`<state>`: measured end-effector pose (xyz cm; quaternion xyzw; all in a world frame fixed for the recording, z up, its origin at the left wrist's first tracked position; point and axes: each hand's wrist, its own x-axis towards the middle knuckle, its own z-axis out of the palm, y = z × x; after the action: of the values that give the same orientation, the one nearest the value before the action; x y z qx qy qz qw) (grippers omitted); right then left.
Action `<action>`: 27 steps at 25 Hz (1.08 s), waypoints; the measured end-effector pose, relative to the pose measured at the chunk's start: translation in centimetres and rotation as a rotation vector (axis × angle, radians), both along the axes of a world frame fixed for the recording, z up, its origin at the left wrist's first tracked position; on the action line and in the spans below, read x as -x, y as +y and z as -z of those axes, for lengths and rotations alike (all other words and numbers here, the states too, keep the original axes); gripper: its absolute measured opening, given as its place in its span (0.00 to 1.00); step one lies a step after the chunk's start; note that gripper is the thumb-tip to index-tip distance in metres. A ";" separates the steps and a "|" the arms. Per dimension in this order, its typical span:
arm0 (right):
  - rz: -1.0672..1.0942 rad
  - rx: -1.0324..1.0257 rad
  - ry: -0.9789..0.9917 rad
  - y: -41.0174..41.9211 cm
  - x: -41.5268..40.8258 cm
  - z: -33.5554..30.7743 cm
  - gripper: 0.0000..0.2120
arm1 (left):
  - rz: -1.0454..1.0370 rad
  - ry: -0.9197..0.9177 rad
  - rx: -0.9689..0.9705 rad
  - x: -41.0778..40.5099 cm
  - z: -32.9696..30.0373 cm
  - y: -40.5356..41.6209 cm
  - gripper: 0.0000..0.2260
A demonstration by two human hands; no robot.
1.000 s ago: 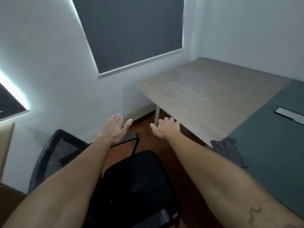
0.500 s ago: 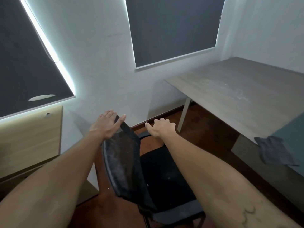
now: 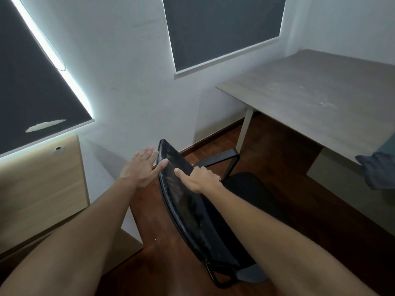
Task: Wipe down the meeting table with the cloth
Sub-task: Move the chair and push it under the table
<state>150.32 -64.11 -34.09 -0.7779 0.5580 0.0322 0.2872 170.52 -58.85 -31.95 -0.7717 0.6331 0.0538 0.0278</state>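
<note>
The office chair (image 3: 205,206) has been swung aside: its backrest is now gripped by the right hand (image 3: 201,178), the spread left hand (image 3: 142,167) pressed alongside. The cloth (image 3: 376,169) remains untouched on the worktop (image 3: 299,99).

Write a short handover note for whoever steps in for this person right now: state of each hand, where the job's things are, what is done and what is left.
Left hand: open, fingers straight, thumb touching the top edge of the black chair's backrest.
Right hand: fingers curled over the backrest's top, gripping it.
Cloth: dark grey, lying untouched at the near edge of the meeting table, partly hanging over, at the far right of the view.
Done: nothing wiped that can be seen; pale smudges still show on the tabletop.
Left: let go of the chair, pick up the cloth, wipe the whole table.
</note>
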 end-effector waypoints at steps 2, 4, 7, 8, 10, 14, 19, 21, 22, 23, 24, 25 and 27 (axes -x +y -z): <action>0.016 -0.042 -0.023 -0.1 -1.5 0.7 0.53 | 0.036 -0.002 -0.013 -1.2 1.0 -1.2 0.54; 0.029 -0.097 -0.038 0.0 -2.6 1.3 0.56 | 0.085 0.003 -0.032 -2.1 1.6 -2.6 0.52; 0.037 -0.154 -0.032 0.2 -3.4 1.7 0.62 | 0.163 -0.023 -0.039 -3.3 2.0 -4.9 0.52; 0.047 -0.165 -0.026 0.3 -3.6 1.9 0.64 | 0.196 -0.027 -0.038 -3.6 2.2 -5.9 0.50; 0.081 -0.199 -0.033 0.6 -3.8 2.1 0.68 | 0.269 -0.019 -0.043 -4.1 2.6 -7.9 0.48; 0.184 -0.285 -0.067 1.4 -4.0 2.5 0.63 | 0.404 0.044 -0.068 -4.8 3.9 -12.1 0.55; 0.352 -0.365 -0.074 2.9 -4.7 1.3 0.57 | 0.616 0.059 -0.201 -4.9 4.8 -15.3 0.56; 0.446 -0.395 -0.068 4.5 -5.4 0.8 0.60 | 0.702 0.046 -0.233 -5.1 5.4 -15.5 0.56; 0.493 -0.392 -0.058 5.4 -5.9 0.6 0.62 | 0.735 0.050 -0.239 -5.2 5.7 -15.5 0.56; 0.537 -0.384 -0.042 6.3 -6.5 0.6 0.65 | 0.757 0.057 -0.235 -5.3 5.9 -15.5 0.55; 0.572 -0.368 -0.017 7.0 -7.0 0.6 0.68 | 0.775 0.061 -0.234 -5.4 5.9 -15.5 0.53; 0.607 -0.345 0.019 7.9 -7.7 0.7 0.70 | 0.798 0.060 -0.244 -5.4 5.9 -15.4 0.51; 0.674 -0.249 0.108 9.0 -8.8 1.0 0.70 | 0.818 0.063 -0.255 -5.4 6.0 -15.3 0.47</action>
<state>159.15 -55.12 -35.06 -0.5065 0.7894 0.0443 0.3442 175.95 -74.19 -37.93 -0.4453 0.8758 0.1398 0.1225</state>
